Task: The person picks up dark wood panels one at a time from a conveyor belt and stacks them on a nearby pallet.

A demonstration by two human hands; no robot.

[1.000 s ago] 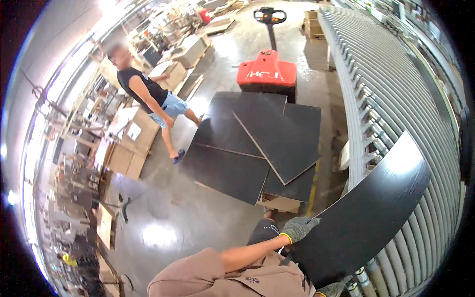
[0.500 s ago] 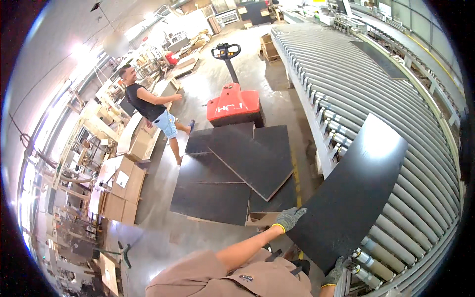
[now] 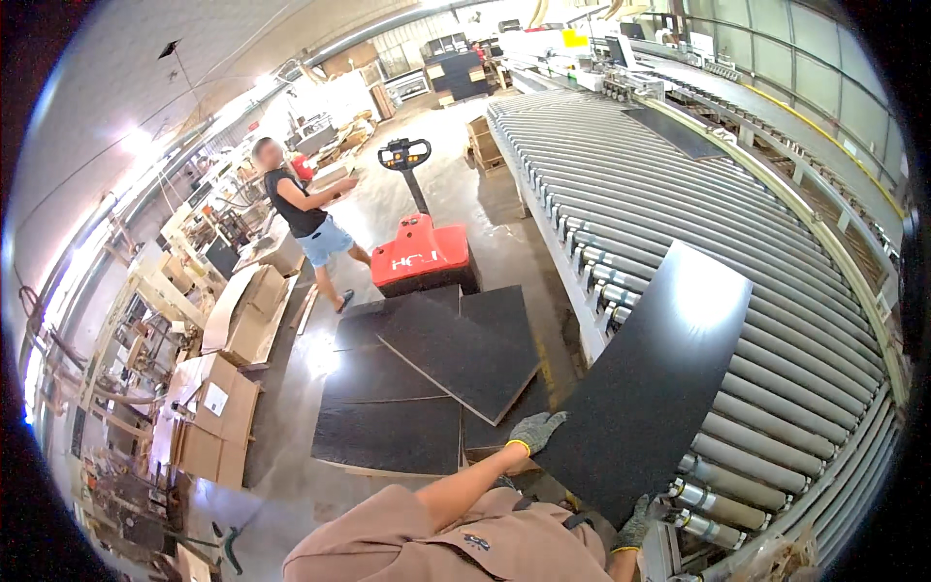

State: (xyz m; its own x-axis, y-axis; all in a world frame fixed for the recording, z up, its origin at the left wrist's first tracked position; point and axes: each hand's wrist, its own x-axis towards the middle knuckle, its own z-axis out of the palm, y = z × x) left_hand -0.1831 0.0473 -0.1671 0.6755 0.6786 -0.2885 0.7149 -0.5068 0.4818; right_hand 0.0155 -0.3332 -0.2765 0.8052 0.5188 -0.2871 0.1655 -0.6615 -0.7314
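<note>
A long black panel (image 3: pixel 652 383) slants from my body out over the roller conveyor (image 3: pixel 776 330), its far part above the rollers. My left hand (image 3: pixel 536 432), in a grey knitted glove with a yellow cuff, is closed on the panel's left edge. At the near end, beside the conveyor's frame, my right hand (image 3: pixel 633 524) in a matching glove grips the near right corner. The fingers of both hands are partly hidden by the panel. To its left lies a low stack of black panels (image 3: pixel 388 427), with one loose panel (image 3: pixel 461 354) resting askew on top.
A red pallet truck (image 3: pixel 422 254) stands beyond the stack. Left of it, a person (image 3: pixel 308 218) in a black sleeveless top walks on the floor. Cardboard boxes (image 3: pixel 208 417) line the left side. Another dark panel (image 3: pixel 674 131) lies farther along the rollers.
The view has tilted up, so the scene sits lower and farther left. The person by the pallet truck has taken a step. Both my hands stay on the panel.
</note>
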